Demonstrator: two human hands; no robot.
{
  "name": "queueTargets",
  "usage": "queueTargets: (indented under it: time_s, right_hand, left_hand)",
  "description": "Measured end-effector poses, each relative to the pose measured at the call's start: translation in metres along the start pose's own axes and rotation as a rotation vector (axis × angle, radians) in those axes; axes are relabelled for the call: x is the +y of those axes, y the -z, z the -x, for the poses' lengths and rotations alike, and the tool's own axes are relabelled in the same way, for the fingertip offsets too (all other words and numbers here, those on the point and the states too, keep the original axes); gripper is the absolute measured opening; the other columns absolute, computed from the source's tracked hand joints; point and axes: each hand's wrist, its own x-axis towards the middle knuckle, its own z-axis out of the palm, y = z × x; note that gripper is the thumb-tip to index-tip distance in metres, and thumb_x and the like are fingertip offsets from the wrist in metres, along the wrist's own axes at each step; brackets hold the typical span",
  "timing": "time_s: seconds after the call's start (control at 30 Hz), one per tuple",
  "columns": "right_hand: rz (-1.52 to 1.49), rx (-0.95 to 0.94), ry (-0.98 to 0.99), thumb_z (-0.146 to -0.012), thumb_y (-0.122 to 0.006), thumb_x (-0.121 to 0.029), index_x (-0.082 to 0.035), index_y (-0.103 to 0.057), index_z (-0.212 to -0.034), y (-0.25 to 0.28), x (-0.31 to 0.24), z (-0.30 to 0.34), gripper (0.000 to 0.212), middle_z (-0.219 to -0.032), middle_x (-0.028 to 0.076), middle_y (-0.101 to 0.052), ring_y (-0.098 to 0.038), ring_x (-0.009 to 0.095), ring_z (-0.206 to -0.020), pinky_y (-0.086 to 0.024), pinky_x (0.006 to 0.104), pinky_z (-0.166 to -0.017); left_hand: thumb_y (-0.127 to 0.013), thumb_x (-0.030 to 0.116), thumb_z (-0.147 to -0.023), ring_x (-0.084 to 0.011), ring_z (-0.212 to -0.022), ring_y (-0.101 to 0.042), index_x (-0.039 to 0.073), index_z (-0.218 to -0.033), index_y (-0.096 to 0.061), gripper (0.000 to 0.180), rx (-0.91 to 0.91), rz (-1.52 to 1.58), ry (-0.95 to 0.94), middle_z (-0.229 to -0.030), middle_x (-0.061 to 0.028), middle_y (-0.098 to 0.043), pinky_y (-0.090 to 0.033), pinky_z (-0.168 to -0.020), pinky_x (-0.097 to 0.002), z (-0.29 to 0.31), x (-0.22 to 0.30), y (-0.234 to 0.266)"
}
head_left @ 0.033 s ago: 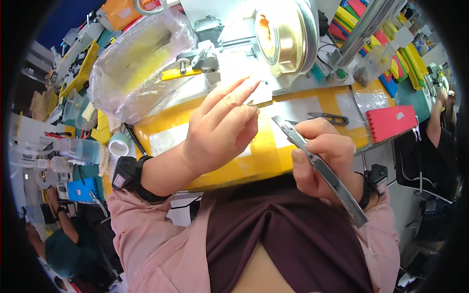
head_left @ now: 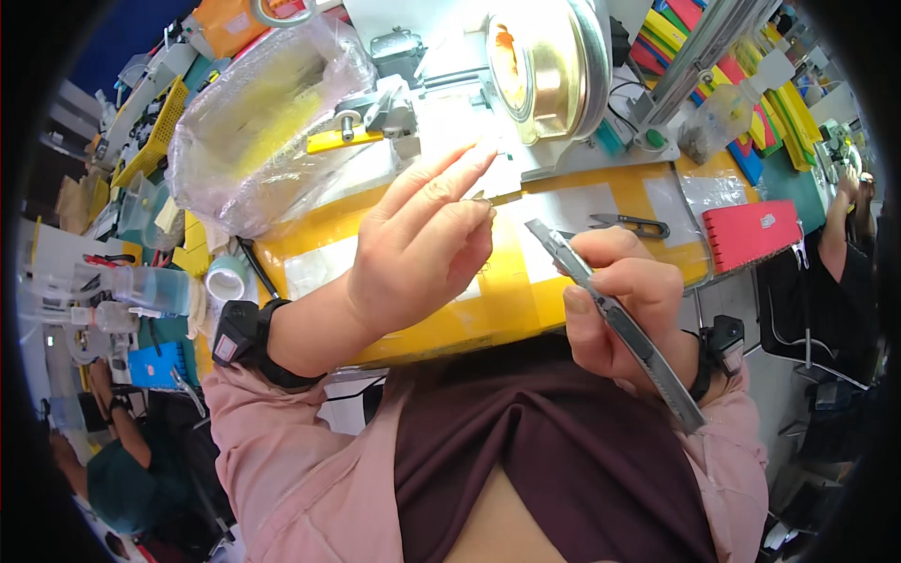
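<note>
A grey metal utility knife [head_left: 627, 330] lies slantwise in my right hand [head_left: 624, 305], its tip end pointing up and left toward my other hand. The fingers and thumb are wrapped round its body. Over the yellow-taped work surface [head_left: 507, 310], my left hand [head_left: 422, 230] holds thumb and index finger pinched together, the other fingers stretched forward. A tiny bit of something [head_left: 481, 198] shows at that pinch, too small to name. The knife tip is a short gap from the left fingertips. Beyond the right hand lie small black thread snips [head_left: 631, 225].
A large gold-coloured spool [head_left: 554, 70] stands beyond my hands, beside a metal fixture with a yellow bar [head_left: 345, 141]. To the left are a plastic-wrapped tray [head_left: 267, 117] and a tape roll [head_left: 228, 279]. A red notebook [head_left: 749, 235] lies at right. Other people sit at both sides.
</note>
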Motion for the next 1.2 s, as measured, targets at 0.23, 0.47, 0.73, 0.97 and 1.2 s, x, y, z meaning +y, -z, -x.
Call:
queueTargets:
  time_s: [0.23,0.47,0.73,0.97,1.2]
  right_hand:
    - [0.032,0.151,0.084,-0.075,-0.059,-0.001,-0.002,-0.040,-0.091,-0.025,0.020,-0.011,0.025,-0.083,0.016,-0.055,-0.056,0.025,-0.069,-0.046,0.0311,-0.060]
    - [0.044,0.114,0.101,-0.072,-0.061,-0.001,-0.002,-0.043,-0.089,-0.018,0.007,-0.009,0.025,-0.083,0.015,-0.056,-0.056,0.027,-0.065,-0.046,0.0317,-0.056]
    - [-0.554,0.196,-0.796,-0.087,-0.043,-0.004,-0.002,-0.034,-0.104,0.000,0.020,0.033,0.020,-0.088,0.015,-0.057,-0.050,0.011,-0.055,-0.045,0.0212,-0.055]
    - [-1.174,-0.108,-1.257,-0.089,-0.042,-0.021,0.009,-0.045,-0.112,0.026,0.016,0.030,0.038,-0.103,0.021,-0.058,-0.061,0.018,-0.053,-0.048,0.0217,-0.045]
    - [0.442,-0.017,-0.212,-0.080,-0.058,-0.018,-0.001,-0.060,-0.098,0.091,0.043,-0.078,0.025,-0.059,0.001,-0.055,-0.042,0.003,-0.042,-0.034,0.0175,-0.040]
  left_hand:
    - [-0.062,-0.005,-0.062,-0.0332,-0.096,-0.057,-0.001,-0.075,-0.052,0.017,0.004,0.027,0.002,-0.101,-0.0200,-0.059,-0.048,-0.078,-0.0346,0.000,-0.001,-0.002]
    - [-0.062,-0.005,-0.062,-0.0334,-0.098,-0.056,0.000,-0.075,-0.053,0.016,0.007,-0.002,0.002,-0.102,-0.0197,-0.059,-0.047,-0.080,-0.0345,-0.001,-0.001,0.001]
    - [-0.066,-0.001,-0.066,-0.0308,-0.098,-0.057,0.000,-0.073,-0.059,0.009,-0.037,0.226,0.277,-0.097,-0.0168,-0.062,-0.047,-0.079,-0.0326,-0.001,-0.005,0.002]
    - [-0.063,-0.002,-0.073,-0.0244,-0.099,-0.059,-0.003,-0.076,-0.065,0.004,0.031,0.688,0.557,-0.073,-0.0124,-0.064,-0.046,-0.074,-0.0275,0.000,-0.007,0.001]
    - [-0.064,-0.002,-0.074,-0.0249,-0.097,-0.058,-0.002,-0.080,-0.063,0.006,-0.032,0.514,0.487,-0.090,-0.0147,-0.063,-0.046,-0.078,-0.0299,0.001,-0.011,0.006]
